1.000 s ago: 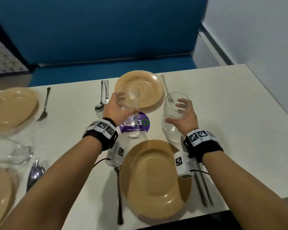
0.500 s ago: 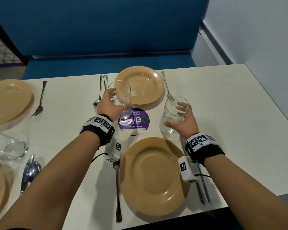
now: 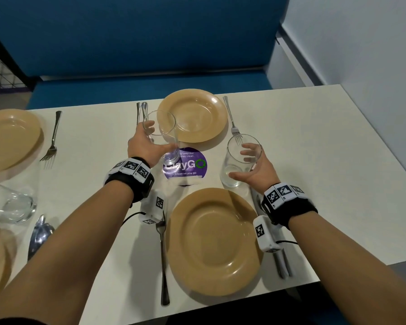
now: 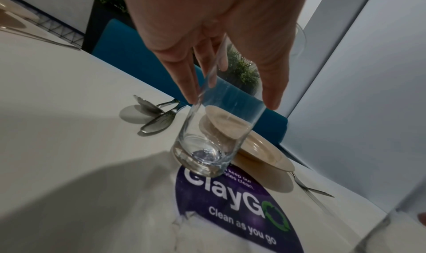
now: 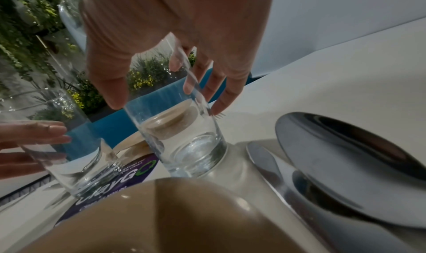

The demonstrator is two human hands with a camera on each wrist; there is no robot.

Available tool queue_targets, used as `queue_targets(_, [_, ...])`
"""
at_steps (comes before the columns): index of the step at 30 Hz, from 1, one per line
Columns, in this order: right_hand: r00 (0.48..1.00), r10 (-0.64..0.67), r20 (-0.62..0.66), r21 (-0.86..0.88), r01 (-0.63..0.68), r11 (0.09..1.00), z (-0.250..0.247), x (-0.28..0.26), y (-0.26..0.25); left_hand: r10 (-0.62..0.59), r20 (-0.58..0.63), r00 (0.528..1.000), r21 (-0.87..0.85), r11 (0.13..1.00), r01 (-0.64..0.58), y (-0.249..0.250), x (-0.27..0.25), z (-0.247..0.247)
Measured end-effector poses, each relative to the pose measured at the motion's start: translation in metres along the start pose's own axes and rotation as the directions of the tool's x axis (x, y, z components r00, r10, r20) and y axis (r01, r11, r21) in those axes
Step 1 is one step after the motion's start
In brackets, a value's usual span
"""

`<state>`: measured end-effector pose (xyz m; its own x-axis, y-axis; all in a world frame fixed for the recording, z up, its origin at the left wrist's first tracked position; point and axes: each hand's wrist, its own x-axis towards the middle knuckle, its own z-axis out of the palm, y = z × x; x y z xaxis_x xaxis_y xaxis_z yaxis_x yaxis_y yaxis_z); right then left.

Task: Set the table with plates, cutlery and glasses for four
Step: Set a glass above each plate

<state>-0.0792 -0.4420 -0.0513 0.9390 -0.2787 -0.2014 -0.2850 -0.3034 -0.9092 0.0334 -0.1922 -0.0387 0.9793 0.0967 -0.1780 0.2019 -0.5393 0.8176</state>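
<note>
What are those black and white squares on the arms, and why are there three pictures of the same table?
Those squares are markers on wristbands, and a small camera hangs under each wrist. One picture comes from a camera on the person's head, looking down. The other two come from the wrist cameras, looking along the fingers.

The person is setting a white table. On it lie tan plates, like the near plate, with forks and spoons beside them, and a purple round sticker.

The left hand holds a clear glass, tilted and lifted over the sticker. The right hand wraps its fingers around a second glass that stands on the table. A third glass waits at the left edge.
</note>
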Motion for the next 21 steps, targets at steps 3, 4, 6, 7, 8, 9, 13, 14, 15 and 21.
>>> queue_targets(3, [1.0,0.012,0.003,0.001,-0.012,1.0,0.0,0.0,0.0,0.0,0.0,1.0,-0.005,1.0,0.0,-0.001,0.0,-0.002])
queue_targets(4, [1.0,0.013,0.006,0.003,-0.013,1.0,0.0,0.0,0.0,-0.002,0.004,1.0,-0.006,1.0,0.002,-0.001,0.0,-0.002])
queue_targets(6, [1.0,0.012,0.013,0.003,-0.012,1.0,0.0,0.0,0.0,-0.006,0.01,1.0,-0.007,1.0,0.006,-0.001,0.001,-0.003])
queue_targets(7, [1.0,0.008,0.012,0.0,-0.008,1.0,0.0,0.0,0.0,-0.004,0.011,1.0,-0.007,1.0,0.004,-0.001,0.001,-0.004])
queue_targets(8, [1.0,0.004,0.008,-0.001,-0.004,1.0,0.0,0.0,0.0,-0.002,0.011,1.0,-0.005,1.0,0.002,-0.001,0.001,-0.005])
queue_targets(9, [1.0,0.001,0.001,0.004,-0.001,1.0,0.0,0.0,0.0,-0.001,0.01,1.0,-0.005,1.0,0.001,-0.001,0.001,-0.005])
queue_targets(13, [1.0,0.0,-0.01,0.011,0.0,1.0,0.0,-0.001,0.001,0.001,-0.006,1.0,0.0,1.0,-0.001,-0.001,0.001,-0.008])
queue_targets(14, [1.0,0.0,-0.008,0.01,0.0,1.0,0.0,-0.001,0.001,-0.001,-0.013,1.0,0.0,1.0,0.001,-0.002,0.002,-0.009])
queue_targets(15, [1.0,0.002,-0.007,0.013,-0.002,1.0,0.0,0.0,0.001,-0.006,-0.019,1.0,-0.002,1.0,0.006,-0.002,0.003,-0.01])
queue_targets(21, [1.0,0.004,-0.006,0.033,-0.004,0.999,0.001,-0.002,0.001,-0.023,-0.02,1.0,-0.004,1.0,0.023,-0.004,0.003,-0.013])
